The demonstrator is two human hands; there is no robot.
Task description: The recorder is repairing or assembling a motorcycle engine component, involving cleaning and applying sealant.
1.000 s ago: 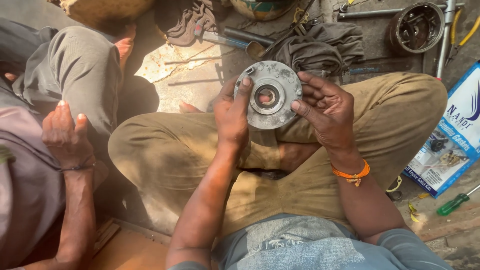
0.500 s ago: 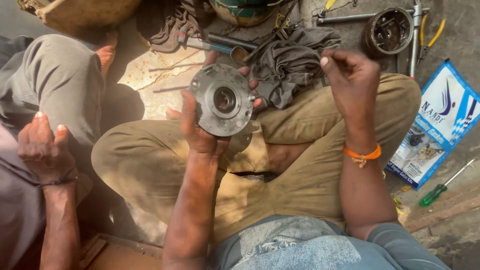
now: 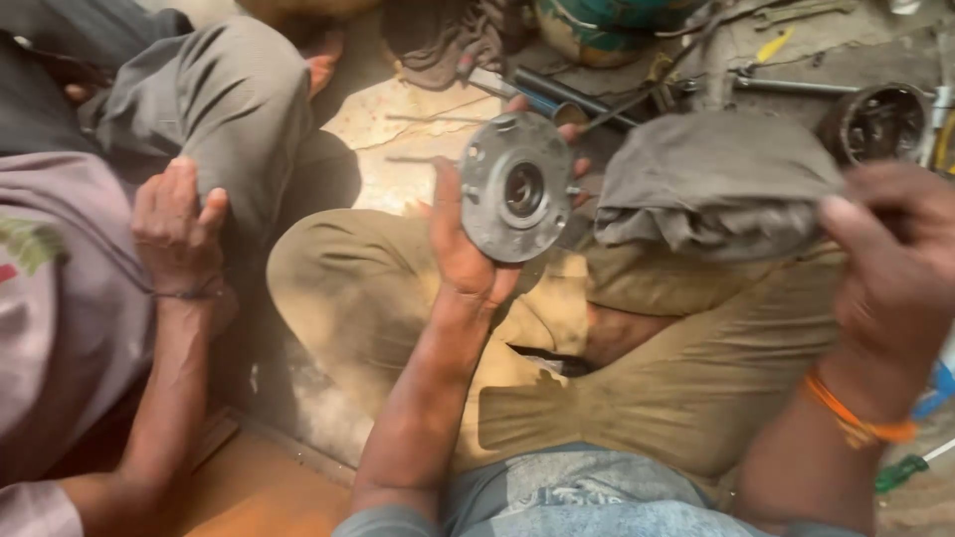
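My left hand (image 3: 460, 247) holds a round grey metal hub plate (image 3: 515, 186) upright above my folded knee; its centre has a dark bearing hole and small bolts stick out of its face. My right hand (image 3: 890, 267), blurred and wearing an orange wrist thread, grips a grey cloth (image 3: 718, 182) lifted just right of the hub. The cloth and the hub do not touch.
Another person sits at the left in grey trousers, one hand (image 3: 179, 227) resting on a knee. On the ground beyond lie a blue-handled tool (image 3: 525, 90), a round metal ring part (image 3: 875, 121), a green container (image 3: 607, 20) and a green screwdriver (image 3: 903, 471).
My right hand left the hub, reached to the cloth pile and lifted the grey cloth toward me. My left hand alone keeps the hub, which shifted left.
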